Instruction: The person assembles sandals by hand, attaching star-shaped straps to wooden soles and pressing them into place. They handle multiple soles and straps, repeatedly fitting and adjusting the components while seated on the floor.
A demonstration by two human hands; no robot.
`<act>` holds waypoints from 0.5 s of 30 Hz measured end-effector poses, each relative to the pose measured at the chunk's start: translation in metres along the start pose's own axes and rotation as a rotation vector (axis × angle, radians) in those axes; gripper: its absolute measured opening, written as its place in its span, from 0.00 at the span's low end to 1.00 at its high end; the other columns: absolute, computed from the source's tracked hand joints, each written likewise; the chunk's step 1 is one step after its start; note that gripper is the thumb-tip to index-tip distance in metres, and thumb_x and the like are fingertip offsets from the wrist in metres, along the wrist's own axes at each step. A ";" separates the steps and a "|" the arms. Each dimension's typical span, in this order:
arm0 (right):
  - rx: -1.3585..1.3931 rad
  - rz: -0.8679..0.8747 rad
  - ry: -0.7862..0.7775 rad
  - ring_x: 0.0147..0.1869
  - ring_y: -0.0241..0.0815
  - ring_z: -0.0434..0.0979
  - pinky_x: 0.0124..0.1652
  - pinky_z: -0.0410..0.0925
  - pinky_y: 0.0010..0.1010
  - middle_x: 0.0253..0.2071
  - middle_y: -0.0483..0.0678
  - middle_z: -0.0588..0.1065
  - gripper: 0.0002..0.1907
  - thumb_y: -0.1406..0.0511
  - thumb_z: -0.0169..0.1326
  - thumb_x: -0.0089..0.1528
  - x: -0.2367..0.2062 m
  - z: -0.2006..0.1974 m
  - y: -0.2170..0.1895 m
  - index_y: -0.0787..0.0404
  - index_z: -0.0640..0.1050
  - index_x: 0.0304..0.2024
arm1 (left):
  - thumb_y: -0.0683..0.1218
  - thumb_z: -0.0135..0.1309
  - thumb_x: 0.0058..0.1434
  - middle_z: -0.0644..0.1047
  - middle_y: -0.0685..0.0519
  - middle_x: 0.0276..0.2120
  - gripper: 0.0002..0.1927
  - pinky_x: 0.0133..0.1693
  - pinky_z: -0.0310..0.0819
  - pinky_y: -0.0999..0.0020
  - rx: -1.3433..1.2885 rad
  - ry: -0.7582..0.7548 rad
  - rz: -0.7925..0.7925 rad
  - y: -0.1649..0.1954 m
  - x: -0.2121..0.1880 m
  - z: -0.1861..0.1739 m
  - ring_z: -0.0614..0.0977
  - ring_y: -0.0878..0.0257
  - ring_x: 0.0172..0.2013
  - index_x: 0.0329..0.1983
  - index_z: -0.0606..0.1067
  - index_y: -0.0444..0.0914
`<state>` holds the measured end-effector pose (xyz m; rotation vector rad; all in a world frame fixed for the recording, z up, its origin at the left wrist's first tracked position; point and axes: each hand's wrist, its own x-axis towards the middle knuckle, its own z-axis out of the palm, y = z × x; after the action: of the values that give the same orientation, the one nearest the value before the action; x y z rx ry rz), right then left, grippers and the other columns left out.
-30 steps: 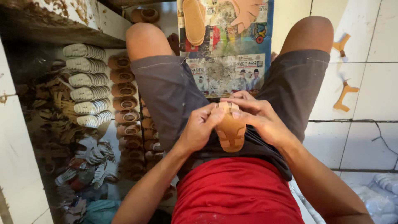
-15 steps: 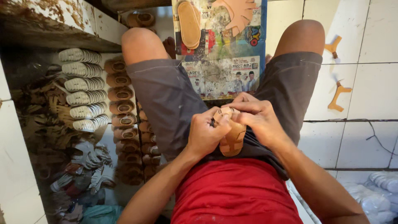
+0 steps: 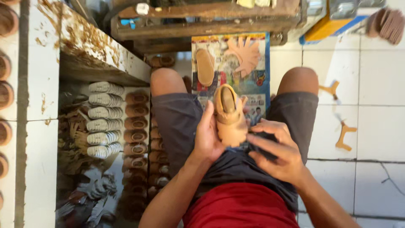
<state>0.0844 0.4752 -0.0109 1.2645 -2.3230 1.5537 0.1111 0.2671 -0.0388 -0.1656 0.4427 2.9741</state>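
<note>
The small tan shoe (image 3: 229, 116) now stands raised above the lap with its opening in view, where half a second ago it lay low between both hands. The left hand (image 3: 209, 137) grasps its left side, fingers curled behind it. The right hand (image 3: 276, 150) has come off and hovers just right of the shoe, fingers loosely spread, holding nothing. Beyond the shoe lies a printed sheet (image 3: 230, 69); left of it, stacked soles (image 3: 103, 120); right, bare tiled floor (image 3: 371, 84).

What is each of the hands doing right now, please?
Left hand: closed on the tan shoe.
Right hand: open, fingers spread, holding nothing.
</note>
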 end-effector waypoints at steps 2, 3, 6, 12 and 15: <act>0.051 0.177 0.047 0.54 0.48 0.75 0.55 0.68 0.33 0.48 0.54 0.76 0.19 0.72 0.65 0.53 -0.018 0.009 0.019 0.68 0.80 0.47 | 0.66 0.33 0.80 0.73 0.39 0.62 0.36 0.56 0.74 0.50 0.023 0.011 -0.004 0.006 0.009 -0.007 0.78 0.46 0.54 0.72 0.65 0.33; 0.157 0.290 0.096 0.52 0.45 0.76 0.53 0.69 0.31 0.46 0.52 0.77 0.13 0.73 0.63 0.58 -0.029 0.014 0.028 0.67 0.80 0.45 | 0.65 0.33 0.78 0.73 0.41 0.63 0.35 0.56 0.74 0.51 0.035 0.071 -0.007 0.006 0.012 -0.010 0.78 0.48 0.55 0.71 0.66 0.33; 0.408 0.592 0.214 0.43 0.39 0.73 0.46 0.67 0.28 0.39 0.50 0.74 0.05 0.73 0.57 0.68 -0.054 0.037 0.056 0.69 0.77 0.37 | 0.64 0.34 0.75 0.74 0.45 0.63 0.33 0.57 0.75 0.50 0.067 0.195 -0.020 0.007 0.012 -0.017 0.78 0.52 0.57 0.68 0.67 0.35; 0.600 0.665 0.283 0.49 0.36 0.76 0.46 0.72 0.27 0.45 0.44 0.74 0.11 0.72 0.55 0.64 -0.023 0.047 0.062 0.65 0.78 0.50 | 0.63 0.36 0.75 0.74 0.43 0.59 0.31 0.55 0.76 0.51 0.029 0.233 -0.102 -0.003 0.000 -0.019 0.79 0.51 0.54 0.68 0.67 0.37; 0.695 0.630 0.239 0.51 0.36 0.77 0.46 0.73 0.28 0.49 0.43 0.74 0.14 0.71 0.55 0.64 0.008 0.044 0.047 0.65 0.78 0.53 | 0.60 0.42 0.74 0.77 0.44 0.54 0.29 0.51 0.77 0.54 0.126 0.215 -0.065 -0.006 -0.008 -0.022 0.81 0.52 0.50 0.68 0.66 0.36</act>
<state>0.0642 0.4423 -0.0627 0.3172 -2.1984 2.6862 0.1218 0.2653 -0.0601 -0.4788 0.6350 2.8651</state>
